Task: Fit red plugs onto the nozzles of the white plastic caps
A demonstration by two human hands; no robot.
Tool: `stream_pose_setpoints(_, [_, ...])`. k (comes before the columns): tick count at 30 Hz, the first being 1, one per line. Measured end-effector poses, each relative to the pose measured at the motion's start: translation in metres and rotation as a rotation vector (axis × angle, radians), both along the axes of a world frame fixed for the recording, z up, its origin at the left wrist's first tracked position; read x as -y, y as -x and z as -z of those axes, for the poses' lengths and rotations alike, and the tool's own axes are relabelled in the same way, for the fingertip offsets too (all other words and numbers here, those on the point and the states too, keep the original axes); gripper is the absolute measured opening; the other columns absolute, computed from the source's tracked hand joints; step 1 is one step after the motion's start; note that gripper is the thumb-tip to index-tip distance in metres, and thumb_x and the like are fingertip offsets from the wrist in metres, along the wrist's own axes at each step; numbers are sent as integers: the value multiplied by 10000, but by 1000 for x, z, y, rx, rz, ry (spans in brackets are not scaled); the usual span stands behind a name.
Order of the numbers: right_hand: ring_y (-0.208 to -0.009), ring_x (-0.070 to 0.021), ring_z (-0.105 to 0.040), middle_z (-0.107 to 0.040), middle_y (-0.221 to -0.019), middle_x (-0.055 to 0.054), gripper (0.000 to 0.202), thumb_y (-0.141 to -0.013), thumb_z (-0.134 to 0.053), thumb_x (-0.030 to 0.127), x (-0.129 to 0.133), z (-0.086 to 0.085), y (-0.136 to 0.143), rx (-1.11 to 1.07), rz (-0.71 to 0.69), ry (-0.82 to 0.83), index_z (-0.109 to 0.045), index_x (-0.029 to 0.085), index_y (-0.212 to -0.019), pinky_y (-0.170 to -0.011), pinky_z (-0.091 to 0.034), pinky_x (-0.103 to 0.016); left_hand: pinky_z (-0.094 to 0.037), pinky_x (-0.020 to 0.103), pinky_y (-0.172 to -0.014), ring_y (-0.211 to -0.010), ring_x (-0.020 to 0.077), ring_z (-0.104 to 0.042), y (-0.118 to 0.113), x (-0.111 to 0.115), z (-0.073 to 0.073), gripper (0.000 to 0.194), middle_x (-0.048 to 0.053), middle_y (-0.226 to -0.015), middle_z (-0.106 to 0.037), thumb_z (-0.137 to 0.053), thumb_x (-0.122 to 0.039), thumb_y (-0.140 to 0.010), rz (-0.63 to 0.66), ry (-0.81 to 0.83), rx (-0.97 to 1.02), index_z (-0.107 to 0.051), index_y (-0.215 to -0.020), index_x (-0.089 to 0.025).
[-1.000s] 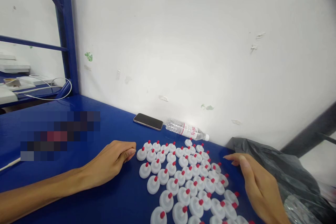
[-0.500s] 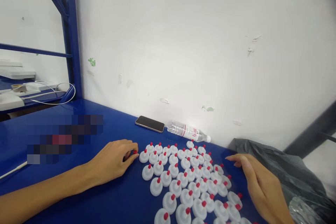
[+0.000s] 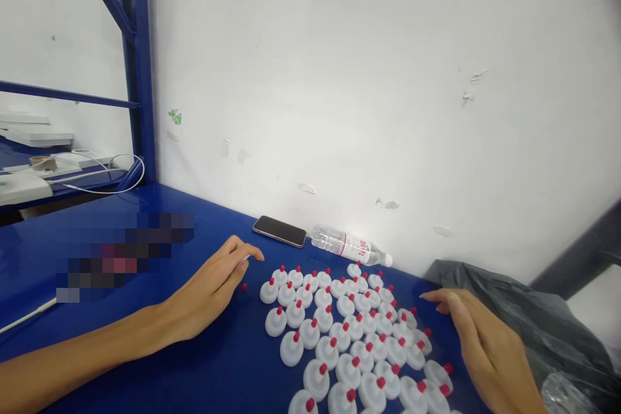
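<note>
Many white round plastic pieces with red tips point(image 3: 292, 349) stand in a loose cluster on the blue table point(image 3: 194, 375). Left of the cluster, my left hand point(image 3: 213, 288) hovers low with its index finger stretched out and nothing visible in it. A small loose red cap point(image 3: 244, 286) lies on the table just beneath its fingertips. On the other side, my right hand point(image 3: 490, 343) is held with fingers loosely extended beside the cluster's right edge, holding nothing visible.
A phone point(image 3: 279, 231) and a clear plastic bottle point(image 3: 349, 246) lie along the white wall point(image 3: 339, 77). A dark plastic bag point(image 3: 533, 323) sits at the right. Behind at the left are a blue frame point(image 3: 143, 65) and white cables. A blurred patch covers part of the left tabletop.
My left hand has lifted off the red cap, its index finger straightening, and the cap now lies by itself on the table. The view has shifted slightly; my right hand keeps its pose.
</note>
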State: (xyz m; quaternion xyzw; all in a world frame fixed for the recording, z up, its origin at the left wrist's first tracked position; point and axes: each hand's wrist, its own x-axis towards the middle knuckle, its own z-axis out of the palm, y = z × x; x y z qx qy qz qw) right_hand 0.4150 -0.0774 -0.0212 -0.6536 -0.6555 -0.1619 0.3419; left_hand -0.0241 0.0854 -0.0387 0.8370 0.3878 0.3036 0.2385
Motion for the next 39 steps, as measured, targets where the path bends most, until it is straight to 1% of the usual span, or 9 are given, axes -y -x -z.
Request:
stream_pose_setpoints(6, [-898, -222, -791, -802, -1108, -48, 478, -1127, -404, 492, 0, 3, 0, -8, 9, 6, -821, 274, -1042, -789, -620, -285, -495, 307, -903, -931, 166, -600, -3, 14, -10, 400, 14, -1124, -598, -316, -511, -1141, 171, 23, 59, -644, -1234, -303])
stream_pose_setpoints(11, [-908, -204, -783, -797, -1115, -42, 452, -1128, -410, 478, -1, 5, 0, 22, -14, 4, -806, 269, -1072, -799, -616, -269, -472, 268, -830, -881, 144, -592, -5, 18, -1, 302, 1, -1092, -656, -371, -389, -1134, 312, -3, -23, -655, -1183, -298])
stream_pose_setpoints(15, [-910, -182, -784, -794, -1093, -27, 430, -1131, -418, 452, -1, 5, 1, 25, -25, -7, -804, 273, -1071, -792, -613, -243, -483, 286, -927, -1009, 166, -639, -7, 16, 14, 171, -27, -1067, -715, -561, -410, -1082, 248, 32, 60, -678, -1176, -328])
stream_pose_setpoints(18, [-896, -167, -784, -793, -1085, -17, 416, -1131, -426, 431, -2, 5, 3, 21, -42, -18, -806, 277, -1060, -806, -610, -229, -488, 296, -944, -1039, 176, -649, -6, 14, 20, 162, -39, -982, -722, -619, -449, -1063, 233, 16, 137, -685, -1157, -335])
stream_pose_setpoints(21, [-894, -162, -777, -789, -1089, -13, 414, -1133, -424, 426, -2, 4, 4, 20, -53, -18, -805, 281, -1060, -808, -606, -225, -495, 294, -948, -1041, 169, -646, -5, 16, 17, 171, -32, -1042, -712, -593, -448, -1073, 236, -8, 120, -676, -1176, -339])
stream_pose_setpoints(26, [-911, -170, -767, -781, -1107, -18, 406, -1138, -421, 426, -1, 4, 3, 15, -49, -14, -798, 285, -1086, -808, -594, -243, -510, 305, -916, -1009, 176, -616, -6, 18, 8, 282, 4, -1104, -678, -402, -421, -1125, 189, -90, 72, -657, -1168, -310])
stream_pose_setpoints(30, [-939, -170, -760, -778, -1128, -12, 369, -1138, -439, 408, 0, 2, 6, 6, -59, -50, -785, 288, -1098, -831, -579, -254, -510, 329, -988, -1110, 199, -602, -9, 15, 6, 308, 4, -1180, -692, -405, -470, -1120, 116, -109, 16, -649, -1243, -328])
stream_pose_setpoints(34, [-991, -183, -744, -781, -1099, -6, 321, -1138, -458, 371, -4, -8, 28, 12, -85, -106, -765, 282, -1115, -873, -557, -281, -518, 359, -1011, -1135, 219, -614, -15, 11, 6, 373, 19, -1212, -707, -401, -512, -1105, 32, -154, -96, -635, -1314, -311])
stream_pose_setpoints(39, [-1023, -222, -728, -786, -1116, -43, 252, -1129, -493, 308, -15, -26, 86, 84, -194, -192, -738, 262, -1166, -909, -543, -351, -476, 420, -847, -947, 285, -607, -37, 0, 2, 297, 72, -944, -722, -467, -383, -1024, -20, -271, -178, -729, -1010, -242])
